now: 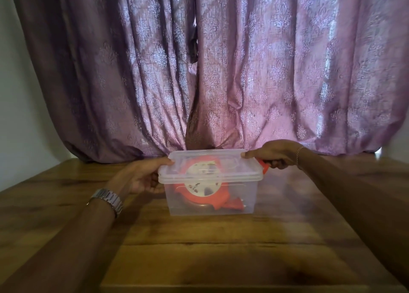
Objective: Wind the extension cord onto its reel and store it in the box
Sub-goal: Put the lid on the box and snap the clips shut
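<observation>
Nearest us is bare wooden table (pixel 221 248), w/ both forearms reaching fwd; watch (pixel 109 200) on left wrist. Clear plastic box (pixel 212 204) sits mid-table, lid (pixel 210 168) on top. Reel (pixel 199 188) w/ orange rim lies inside, seen thru the wall, tilted; cord looks fully wound, though we cannot tell for sure thru the plastic. Left hand (pixel 141 177) curled on left end of lid and box, thumb on top, fingers under the rim. Right hand (pixel 274 155) closed on orange latch (pixel 264 166) at right end, index finger pressing lid corner. We judge box light, rigid, fairly slick; thin walls may flex, so best hold is at both ends under the rim. Purple curtain (pixel 243 71) behind.
</observation>
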`<state>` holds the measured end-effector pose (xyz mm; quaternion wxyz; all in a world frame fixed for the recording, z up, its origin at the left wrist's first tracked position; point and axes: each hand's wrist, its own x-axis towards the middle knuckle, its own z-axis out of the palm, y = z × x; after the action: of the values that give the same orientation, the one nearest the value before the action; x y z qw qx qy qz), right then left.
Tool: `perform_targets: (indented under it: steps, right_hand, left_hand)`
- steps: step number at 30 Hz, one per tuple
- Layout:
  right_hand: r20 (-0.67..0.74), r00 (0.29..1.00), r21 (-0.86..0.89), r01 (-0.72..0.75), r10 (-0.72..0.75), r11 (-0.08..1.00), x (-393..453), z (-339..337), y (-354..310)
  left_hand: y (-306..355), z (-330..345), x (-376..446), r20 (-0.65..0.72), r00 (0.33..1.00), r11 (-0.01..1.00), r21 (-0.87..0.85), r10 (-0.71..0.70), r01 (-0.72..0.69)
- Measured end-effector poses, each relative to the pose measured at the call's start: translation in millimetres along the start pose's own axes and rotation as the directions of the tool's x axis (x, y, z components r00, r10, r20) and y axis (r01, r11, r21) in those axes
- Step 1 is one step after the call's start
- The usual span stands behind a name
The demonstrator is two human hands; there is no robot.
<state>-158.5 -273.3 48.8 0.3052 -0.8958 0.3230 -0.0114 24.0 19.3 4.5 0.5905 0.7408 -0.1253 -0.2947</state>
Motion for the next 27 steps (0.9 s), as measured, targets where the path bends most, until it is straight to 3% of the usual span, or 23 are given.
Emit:
perform_targets:
  steps: [6,10,18,27]
  right_hand:
    - [0.035,0.999,-0.082,0.04,-0.037,0.996,0,-5,-9]
    - [-0.029,0.998,-0.104,0.053,-0.057,0.993,6,-6,-4]
    - [-0.039,0.997,-0.111,0.055,-0.059,0.992,17,-6,1]
    - [-0.071,0.995,-0.08,0.061,-0.066,0.995,23,-1,4]
  left_hand:
    - [0,-1,2,0.016,1.0,1.0,0.002,-0.006,0.006]
    - [1,-2,-2,-0.027,1.0,0.999,0.043,0.007,-0.006]
    - [30,-6,-8,-0.109,0.976,0.933,0.328,0.189,-0.144]
    - [50,5,-9,-0.12,0.991,0.819,0.574,0.062,0.019]
